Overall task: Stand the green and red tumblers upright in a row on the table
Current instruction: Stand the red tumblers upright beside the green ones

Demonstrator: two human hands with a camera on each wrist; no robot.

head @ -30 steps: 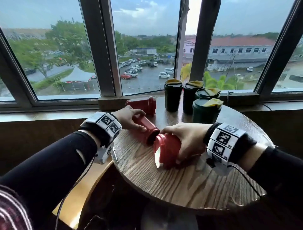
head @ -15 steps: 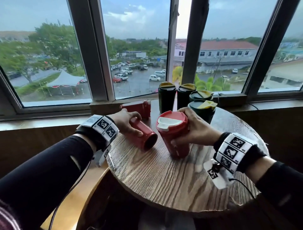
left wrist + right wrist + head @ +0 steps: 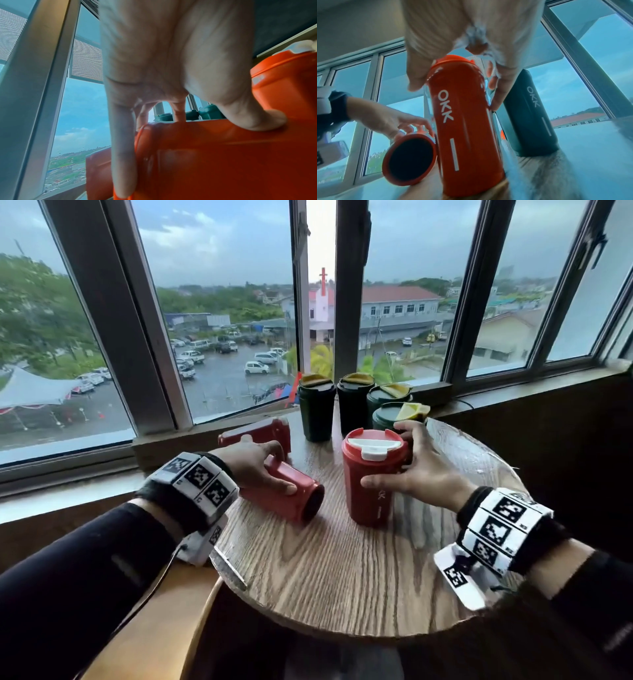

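We see one red tumbler point(image 3: 374, 477) standing upright near the middle of the round wooden desk point(image 3: 342, 573), its red lid with a white flap on top and the white letters OKK running down its side in the right wrist view point(image 3: 462, 112). Our right hand point(image 3: 423, 470) is the grip on it, coming in from 3 o'clock: the thumb lies along the near side of the cup and the fingers curl round the far side just under the lid, so this grip is closed around the upright tumbler. At its 9 o'clock, just beside it, a second red tumbler point(image 3: 291, 496) lies on its side with its dark round base turned toward us. Our left hand point(image 3: 255, 465) rests on top of it, thumb point(image 3: 267, 119) pressed on the upper wall and the fingers bent over the far side; this grip holds the lying cup. At 11 o'clock, by the window sill, a third red tumbler point(image 3: 255, 434) also lies on its side. From 12 to 1 o'clock four dark green tumblers point(image 3: 317, 412) with yellow lid flaps stand upright together at the far edge of the desk, the nearest one just behind our right fingers. Beyond them are window frames point(image 3: 349, 292) and a wet car park.
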